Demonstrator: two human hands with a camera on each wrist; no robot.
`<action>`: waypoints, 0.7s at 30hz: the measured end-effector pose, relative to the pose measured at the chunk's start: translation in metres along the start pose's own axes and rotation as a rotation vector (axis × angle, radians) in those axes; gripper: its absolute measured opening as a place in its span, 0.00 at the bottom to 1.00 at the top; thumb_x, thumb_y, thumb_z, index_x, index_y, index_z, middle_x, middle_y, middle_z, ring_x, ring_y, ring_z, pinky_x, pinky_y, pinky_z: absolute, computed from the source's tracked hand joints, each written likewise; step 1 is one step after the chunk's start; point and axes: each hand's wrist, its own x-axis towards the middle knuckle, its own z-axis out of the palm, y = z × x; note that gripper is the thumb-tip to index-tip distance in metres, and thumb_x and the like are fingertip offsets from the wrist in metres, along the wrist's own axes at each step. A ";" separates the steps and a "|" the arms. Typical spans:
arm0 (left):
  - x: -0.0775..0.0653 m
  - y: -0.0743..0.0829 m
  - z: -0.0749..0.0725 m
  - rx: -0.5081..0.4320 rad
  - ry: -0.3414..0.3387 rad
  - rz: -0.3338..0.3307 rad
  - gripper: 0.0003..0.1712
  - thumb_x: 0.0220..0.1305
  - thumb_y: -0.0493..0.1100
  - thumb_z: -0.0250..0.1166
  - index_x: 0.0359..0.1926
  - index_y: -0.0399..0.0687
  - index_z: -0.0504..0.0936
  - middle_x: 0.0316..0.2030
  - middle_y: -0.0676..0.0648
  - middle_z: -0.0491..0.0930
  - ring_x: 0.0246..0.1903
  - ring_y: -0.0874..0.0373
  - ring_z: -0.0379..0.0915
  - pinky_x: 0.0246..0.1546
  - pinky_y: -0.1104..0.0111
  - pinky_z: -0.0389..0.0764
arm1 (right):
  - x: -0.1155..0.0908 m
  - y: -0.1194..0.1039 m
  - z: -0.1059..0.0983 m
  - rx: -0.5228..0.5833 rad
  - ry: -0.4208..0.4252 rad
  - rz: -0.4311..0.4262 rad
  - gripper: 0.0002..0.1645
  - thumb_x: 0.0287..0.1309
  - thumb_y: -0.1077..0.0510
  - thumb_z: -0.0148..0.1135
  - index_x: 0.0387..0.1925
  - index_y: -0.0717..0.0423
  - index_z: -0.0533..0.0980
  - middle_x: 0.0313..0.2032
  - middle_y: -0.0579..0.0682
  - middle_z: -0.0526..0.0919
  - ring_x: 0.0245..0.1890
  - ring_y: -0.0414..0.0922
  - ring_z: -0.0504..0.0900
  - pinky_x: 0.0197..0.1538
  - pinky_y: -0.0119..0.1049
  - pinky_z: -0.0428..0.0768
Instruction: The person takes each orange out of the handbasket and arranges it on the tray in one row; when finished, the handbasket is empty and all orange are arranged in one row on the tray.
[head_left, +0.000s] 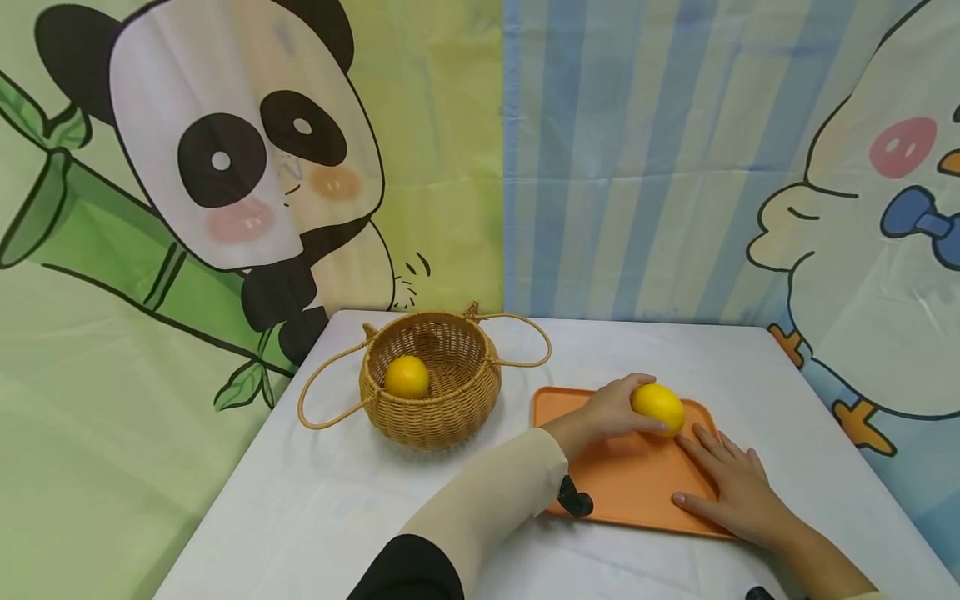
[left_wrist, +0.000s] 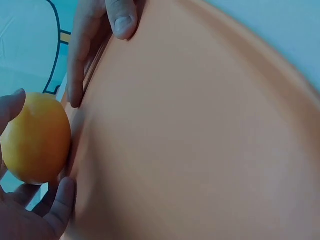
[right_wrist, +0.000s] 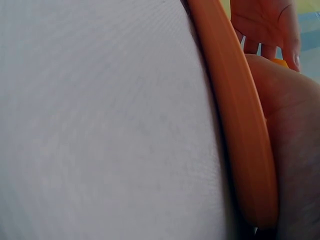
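In the head view my left hand (head_left: 617,407) reaches across the orange tray (head_left: 622,492) and holds a yellow lemon (head_left: 658,408) near the tray's far right corner. Thumb and fingers lie on opposite sides of the lemon (left_wrist: 37,137) in the left wrist view, low over the tray. My right hand (head_left: 738,487) rests on the tray's right end with its fingers spread, fingertips just beside the lemon. In the right wrist view the tray's edge (right_wrist: 240,115) runs alongside the right hand, and most of the lemon is hidden.
A wicker basket (head_left: 427,421) with two looped handles stands left of the tray, holding a round yellow-orange fruit (head_left: 407,377). Both stand on a white-covered table (head_left: 315,508). Behind hangs a printed cloth (head_left: 450,167) with a panda and a white bird.
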 end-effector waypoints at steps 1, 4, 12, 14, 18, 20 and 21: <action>0.000 0.001 0.001 0.013 0.012 -0.004 0.45 0.60 0.59 0.81 0.75 0.67 0.73 0.64 0.57 0.79 0.56 0.64 0.76 0.60 0.66 0.77 | 0.000 0.000 0.000 0.001 0.001 -0.001 0.59 0.58 0.26 0.71 0.80 0.54 0.67 0.79 0.72 0.58 0.74 0.81 0.53 0.62 0.89 0.44; -0.001 0.003 0.003 0.047 0.045 -0.014 0.45 0.58 0.61 0.82 0.74 0.67 0.73 0.62 0.58 0.80 0.53 0.65 0.76 0.56 0.67 0.78 | 0.000 0.000 0.000 0.001 0.003 -0.006 0.58 0.58 0.26 0.71 0.79 0.54 0.67 0.79 0.72 0.59 0.74 0.81 0.54 0.62 0.89 0.45; 0.000 0.005 0.005 0.087 0.050 -0.002 0.45 0.58 0.60 0.82 0.74 0.68 0.74 0.60 0.57 0.78 0.51 0.65 0.74 0.55 0.68 0.77 | 0.000 0.001 0.002 -0.001 0.004 -0.002 0.58 0.58 0.26 0.70 0.79 0.54 0.67 0.78 0.72 0.59 0.73 0.81 0.54 0.61 0.90 0.45; 0.001 0.005 0.005 0.094 0.043 0.007 0.44 0.59 0.58 0.82 0.74 0.68 0.74 0.61 0.56 0.77 0.52 0.65 0.73 0.56 0.68 0.77 | 0.000 0.000 0.002 -0.003 0.005 0.000 0.58 0.58 0.26 0.70 0.79 0.54 0.67 0.78 0.72 0.59 0.73 0.81 0.54 0.62 0.89 0.44; 0.003 0.004 0.003 0.088 0.037 0.017 0.44 0.59 0.55 0.82 0.75 0.69 0.74 0.64 0.56 0.76 0.52 0.65 0.73 0.56 0.69 0.77 | 0.000 0.001 0.002 -0.005 0.006 0.001 0.58 0.58 0.25 0.70 0.80 0.54 0.67 0.78 0.72 0.59 0.73 0.81 0.54 0.62 0.89 0.44; 0.003 0.004 0.003 0.079 0.036 0.017 0.44 0.60 0.54 0.82 0.75 0.70 0.74 0.64 0.56 0.75 0.52 0.65 0.73 0.55 0.69 0.77 | 0.000 0.001 0.002 -0.005 0.005 0.001 0.58 0.59 0.26 0.70 0.80 0.53 0.66 0.78 0.72 0.59 0.73 0.81 0.54 0.62 0.89 0.44; 0.004 0.004 0.003 0.075 0.037 0.018 0.44 0.60 0.54 0.82 0.75 0.70 0.74 0.64 0.56 0.75 0.52 0.65 0.73 0.55 0.69 0.77 | 0.000 0.001 0.002 -0.005 0.004 0.002 0.58 0.58 0.26 0.70 0.80 0.53 0.67 0.78 0.72 0.59 0.73 0.81 0.54 0.62 0.89 0.44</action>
